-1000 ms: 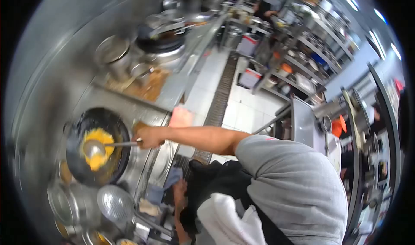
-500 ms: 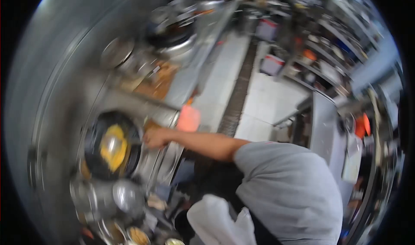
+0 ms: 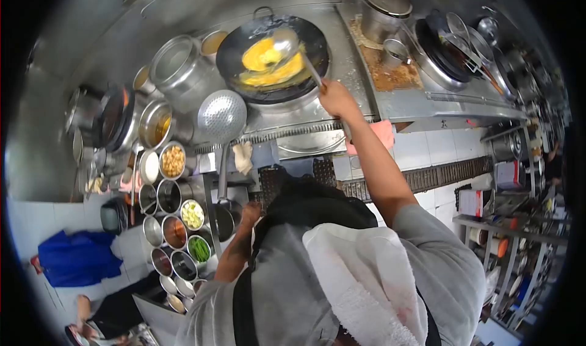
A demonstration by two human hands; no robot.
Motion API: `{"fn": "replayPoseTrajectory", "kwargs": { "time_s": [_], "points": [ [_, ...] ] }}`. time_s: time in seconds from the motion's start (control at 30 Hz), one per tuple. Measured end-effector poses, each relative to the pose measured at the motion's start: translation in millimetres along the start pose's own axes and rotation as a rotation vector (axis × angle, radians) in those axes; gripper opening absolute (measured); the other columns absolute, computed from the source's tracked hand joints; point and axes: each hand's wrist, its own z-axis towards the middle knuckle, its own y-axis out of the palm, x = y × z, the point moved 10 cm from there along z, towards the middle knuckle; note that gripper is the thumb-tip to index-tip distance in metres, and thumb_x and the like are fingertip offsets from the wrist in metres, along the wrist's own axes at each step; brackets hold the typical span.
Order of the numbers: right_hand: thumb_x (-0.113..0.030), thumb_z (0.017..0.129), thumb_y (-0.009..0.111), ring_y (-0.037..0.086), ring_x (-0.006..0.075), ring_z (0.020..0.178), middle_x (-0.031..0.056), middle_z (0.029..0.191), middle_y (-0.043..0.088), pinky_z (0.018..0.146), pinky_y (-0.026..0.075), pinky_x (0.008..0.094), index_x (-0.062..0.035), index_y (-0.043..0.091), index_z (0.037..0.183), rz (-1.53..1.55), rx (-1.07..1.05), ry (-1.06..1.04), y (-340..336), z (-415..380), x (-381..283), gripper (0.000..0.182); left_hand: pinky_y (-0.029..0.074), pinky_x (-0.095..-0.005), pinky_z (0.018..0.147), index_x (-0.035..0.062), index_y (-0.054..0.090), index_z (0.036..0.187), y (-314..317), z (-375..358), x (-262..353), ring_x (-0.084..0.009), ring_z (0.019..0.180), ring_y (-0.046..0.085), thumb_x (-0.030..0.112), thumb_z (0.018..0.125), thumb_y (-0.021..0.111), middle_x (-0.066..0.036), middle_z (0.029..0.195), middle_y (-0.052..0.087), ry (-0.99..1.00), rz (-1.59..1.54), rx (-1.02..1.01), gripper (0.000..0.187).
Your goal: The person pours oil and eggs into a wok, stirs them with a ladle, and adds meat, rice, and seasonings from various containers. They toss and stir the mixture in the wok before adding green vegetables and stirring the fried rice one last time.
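Observation:
Yellow egg-like food lies in a black wok at the top centre. My right hand is closed around the handle of a ladle, whose bowl rests over the food. Low at the left of my body, my left hand looks closed beside a dark pan; whatever its fingers hold is hidden. Between that hand and the wok, a perforated strainer lies with its handle pointing down.
Left of the wok are a large metal pot and several ingredient containers. A pink cloth hangs at the stove's front edge. Another wok stands at the right. Part of another person shows at lower left.
The view has turned, bringing the wok to the top centre and my left hand into sight. My right hand still grips the ladle, and the food is spread differently.

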Motion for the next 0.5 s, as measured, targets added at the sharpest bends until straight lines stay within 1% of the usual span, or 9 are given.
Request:
{"fn": "replayPoseTrajectory", "kwargs": {
  "time_s": [0.03, 0.07, 0.13, 0.23, 0.27, 0.3, 0.37, 0.4, 0.5],
  "points": [
    [-0.012, 0.087, 0.065, 0.053, 0.0108, 0.048, 0.0038, 0.071, 0.059, 0.038, 0.039, 0.0279, -0.0050, 0.055, 0.134, -0.321, 0.218, -0.127, -1.7, 19.7, -21.9, 0.049, 0.055, -0.0469, 0.079, 0.0036, 0.070, 0.093, 8.0, 9.8, -23.7, -0.0378, 0.093, 0.068, 0.033, 0.089, 0.051, -0.019, 0.099, 0.070, -0.025, -0.011, 0.003, 0.035],
    [-0.011, 0.085, 0.066, 0.054, 0.0110, 0.048, 0.0037, 0.069, 0.057, 0.039, 0.040, 0.0279, -0.0046, 0.054, 0.136, -0.640, 0.431, -0.270, 5.3, 33.1, -46.5, 0.052, 0.055, -0.0468, 0.080, 0.0040, 0.070, 0.091, 44.3, 24.4, -33.3, -0.0373, 0.093, 0.068, 0.033, 0.089, 0.051, -0.019, 0.100, 0.070, 0.295, 0.184, -0.140, 0.035],
    [-0.010, 0.085, 0.066, 0.052, 0.0108, 0.047, 0.0036, 0.069, 0.057, 0.040, 0.040, 0.0276, -0.0048, 0.053, 0.137, -0.411, 0.332, -0.358, 24.8, 71.3, -18.1, 0.053, 0.055, -0.0475, 0.080, 0.0054, 0.071, 0.087, 80.9, -6.9, -22.7, -0.0377, 0.093, 0.068, 0.030, 0.088, 0.052, -0.018, 0.097, 0.070, 0.705, 0.509, -0.384, 0.031],
    [-0.018, 0.086, 0.064, 0.052, 0.0126, 0.044, 0.0059, 0.066, 0.058, 0.041, 0.041, 0.0316, -0.0041, 0.054, 0.135, 0.227, -0.073, -0.076, 10.3, 30.5, 11.9, 0.052, 0.056, -0.0467, 0.077, 0.0093, 0.072, 0.087, 80.3, 32.7, -67.4, -0.0378, 0.086, 0.069, 0.027, 0.086, 0.054, -0.018, 0.090, 0.071, 0.350, 0.233, -0.129, 0.025],
    [-0.017, 0.087, 0.064, 0.050, 0.0106, 0.043, 0.0033, 0.064, 0.056, 0.040, 0.039, 0.0305, -0.0058, 0.055, 0.136, 0.406, -0.150, 0.020, 9.0, 12.7, 24.7, 0.051, 0.056, -0.0469, 0.074, 0.0139, 0.072, 0.087, 77.1, 26.2, -44.0, -0.0359, 0.081, 0.069, 0.025, 0.084, 0.056, -0.017, 0.087, 0.070, 0.815, 0.403, -0.139, 0.020],
    [-0.017, 0.087, 0.064, 0.050, 0.0106, 0.043, 0.0033, 0.064, 0.056, 0.040, 0.039, 0.0305, -0.0058, 0.055, 0.136, 0.400, -0.143, 0.025, 6.3, -7.5, 22.0, 0.051, 0.056, -0.0469, 0.074, 0.0139, 0.072, 0.087, 75.7, 27.2, -43.3, -0.0359, 0.081, 0.069, 0.025, 0.084, 0.056, -0.017, 0.087, 0.070, 0.823, 0.396, -0.142, 0.020],
    [-0.015, 0.086, 0.062, 0.059, 0.0198, 0.050, 0.0107, 0.070, 0.063, 0.048, 0.047, 0.0343, -0.0053, 0.054, 0.135, 0.155, -0.012, 0.127, -15.1, -32.2, 16.8, 0.050, 0.055, -0.0489, 0.074, 0.0148, 0.072, 0.086, 48.4, 46.3, -40.9, -0.0340, 0.082, 0.069, 0.025, 0.082, 0.057, -0.017, 0.085, 0.069, 0.609, 0.379, -0.022, 0.018],
    [-0.014, 0.086, 0.060, 0.066, 0.0327, 0.066, 0.0212, 0.079, 0.067, 0.062, 0.053, 0.0387, -0.0025, 0.053, 0.135, -0.328, 0.196, -0.210, -19.4, -29.2, -33.1, 0.051, 0.055, -0.0505, 0.071, 0.0124, 0.070, 0.086, 40.9, 42.7, -34.6, -0.0343, 0.081, 0.068, 0.023, 0.080, 0.057, -0.016, 0.082, 0.068, 0.555, 0.361, -0.007, 0.019],
    [-0.014, 0.085, 0.059, 0.066, 0.0381, 0.075, 0.0243, 0.084, 0.068, 0.070, 0.052, 0.0407, -0.0038, 0.054, 0.135, -0.593, 0.455, -0.206, 17.0, 35.6, -49.5, 0.050, 0.055, -0.0494, 0.071, 0.0110, 0.070, 0.087, 25.5, 20.5, 0.2, -0.0345, 0.078, 0.068, 0.023, 0.080, 0.056, -0.015, 0.081, 0.068, 0.738, 0.227, -0.066, 0.020]
  ]
}}
